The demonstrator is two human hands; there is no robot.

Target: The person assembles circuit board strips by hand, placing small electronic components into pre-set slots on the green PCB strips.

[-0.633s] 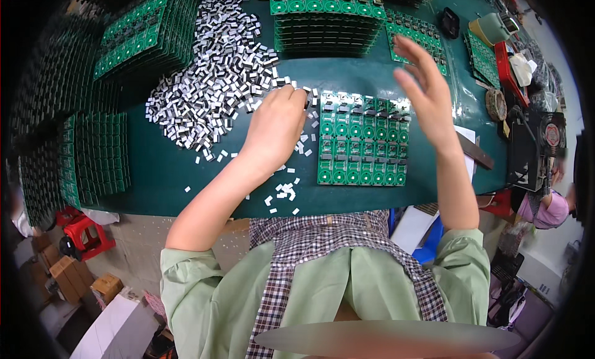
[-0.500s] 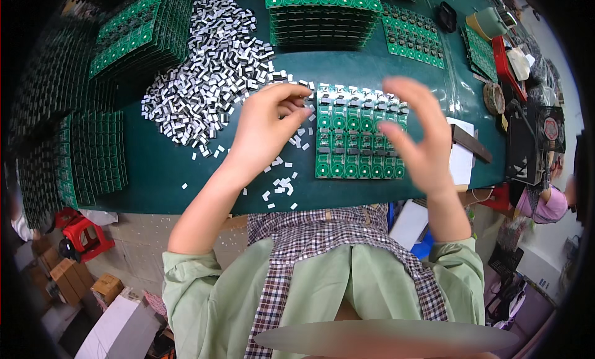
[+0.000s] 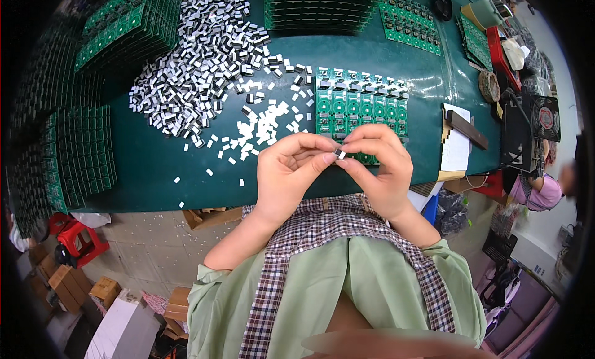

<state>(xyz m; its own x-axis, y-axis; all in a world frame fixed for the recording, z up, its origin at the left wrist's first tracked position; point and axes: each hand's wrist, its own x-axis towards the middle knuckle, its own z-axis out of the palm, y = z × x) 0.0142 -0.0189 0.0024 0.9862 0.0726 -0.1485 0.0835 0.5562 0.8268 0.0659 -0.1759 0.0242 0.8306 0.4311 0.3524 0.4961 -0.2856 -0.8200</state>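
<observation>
Both my hands meet over the near edge of a green circuit board panel (image 3: 362, 105). Between their fingertips is a small black-and-white block (image 3: 340, 154), like those heaped on the table. My left hand (image 3: 291, 170) pinches it from the left with thumb and fingers. From the right, the thumb and forefinger of my right hand (image 3: 381, 167) close on it too. The panel lies flat, with rows of round patterns and a row of small blocks along its far part; my fingers hide its near left part. Loose white pieces (image 3: 263, 125) lie left of the panel.
A big heap of black-and-white blocks (image 3: 198, 68) covers the table's left middle. Stacks of green panels stand at the far left (image 3: 130, 24), near left (image 3: 80, 151) and back (image 3: 322, 12). On the right lie a dark bar (image 3: 466, 128) and paper (image 3: 455, 151).
My hands have come together and nearer to me, from apart above the panel. The small block now shows between their fingertips. The view has shifted slightly.
</observation>
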